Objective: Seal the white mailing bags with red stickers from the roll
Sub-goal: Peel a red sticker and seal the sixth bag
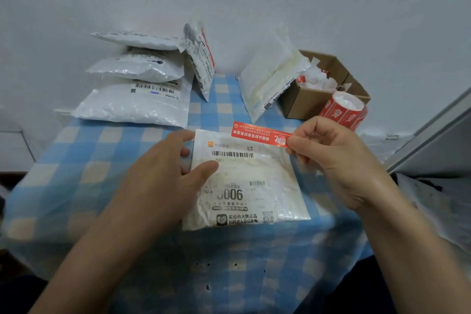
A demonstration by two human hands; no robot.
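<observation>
A white mailing bag [254, 186] with a barcode label lies flat in the middle of the blue checked tablecloth [102, 150]. My left hand [165, 173] holds the bag's left edge, thumb on top of the label and fingers at the upper left corner. My right hand [336, 158] pinches the right end of a long red sticker [260, 134], which hangs just over the bag's top edge. The red sticker roll [344, 111] stands at the right, behind my right hand.
Several white mailing bags [137, 89] are stacked at the back left, one [201, 64] leaning upright beside them. Another bag [270, 76] leans against an open cardboard box [313, 99] with paper scraps at the back right. A grey panel edge [433, 135] stands at the far right.
</observation>
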